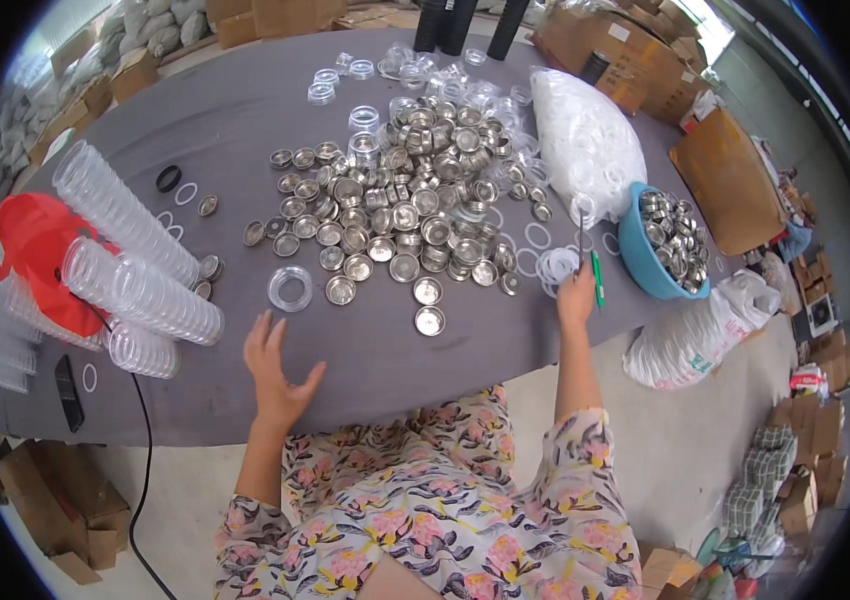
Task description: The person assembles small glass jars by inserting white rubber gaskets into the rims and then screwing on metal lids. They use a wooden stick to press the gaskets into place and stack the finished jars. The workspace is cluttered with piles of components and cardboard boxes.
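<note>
My left hand (280,375) hovers over the near side of the table, fingers spread and nothing in them. Just beyond its fingertips lies a clear plastic ring (290,289). My right hand (575,297) is closed around a thin dark stick-like tool (581,237) that points away from me; its exact kind cannot be made out. The tool's far end reaches a white ring (583,207) by the plastic bag. Against the right hand's outer side is a narrow green object (598,280). Flat white rings (556,266) lie in a pile left of that hand.
Small silver metal cups (405,215) are heaped mid-table. At right stand a white bag of rings (587,140) and a blue basin (642,250) of metal cups. Stacked clear cups (130,215), a red object (40,262) and a black cable (145,430) are at left.
</note>
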A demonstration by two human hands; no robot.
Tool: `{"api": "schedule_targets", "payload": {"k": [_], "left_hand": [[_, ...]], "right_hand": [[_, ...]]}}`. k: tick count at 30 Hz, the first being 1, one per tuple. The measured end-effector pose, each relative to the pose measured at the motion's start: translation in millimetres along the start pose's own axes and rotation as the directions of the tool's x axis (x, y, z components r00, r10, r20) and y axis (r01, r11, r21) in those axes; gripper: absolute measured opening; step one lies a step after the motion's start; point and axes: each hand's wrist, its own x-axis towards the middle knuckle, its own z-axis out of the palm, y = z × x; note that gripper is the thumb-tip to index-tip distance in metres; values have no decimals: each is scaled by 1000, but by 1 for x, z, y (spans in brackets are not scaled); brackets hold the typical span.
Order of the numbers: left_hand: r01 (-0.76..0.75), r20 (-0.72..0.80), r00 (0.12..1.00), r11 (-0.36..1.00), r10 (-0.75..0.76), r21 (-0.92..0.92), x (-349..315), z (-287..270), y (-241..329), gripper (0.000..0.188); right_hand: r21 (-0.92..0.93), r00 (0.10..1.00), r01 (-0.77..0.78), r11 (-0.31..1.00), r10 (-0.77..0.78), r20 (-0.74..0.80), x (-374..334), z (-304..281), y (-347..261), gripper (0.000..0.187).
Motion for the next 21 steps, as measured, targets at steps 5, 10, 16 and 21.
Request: {"api": "schedule_targets", "payload": {"k": [5, 10, 16, 21], "left_hand": [[41, 71, 997, 996, -36, -80, 23, 16, 8, 79], [-15, 232, 971, 982, 59, -187, 84, 24, 1, 73], [-197, 475, 831, 952, 288, -233, 220, 89, 0, 69], [-353, 463, 771, 899, 437, -261, 350, 162, 14, 64]], "right_hand": [[-139, 986, 158, 978, -150, 67, 34, 17, 8, 45], [-101, 877, 453, 886, -463, -126, 21, 21, -14, 48], [145, 828, 560, 815, -549, -115, 72, 24, -60, 49], [294, 831, 526, 798, -556, 24, 186, 60, -87, 52]]}}
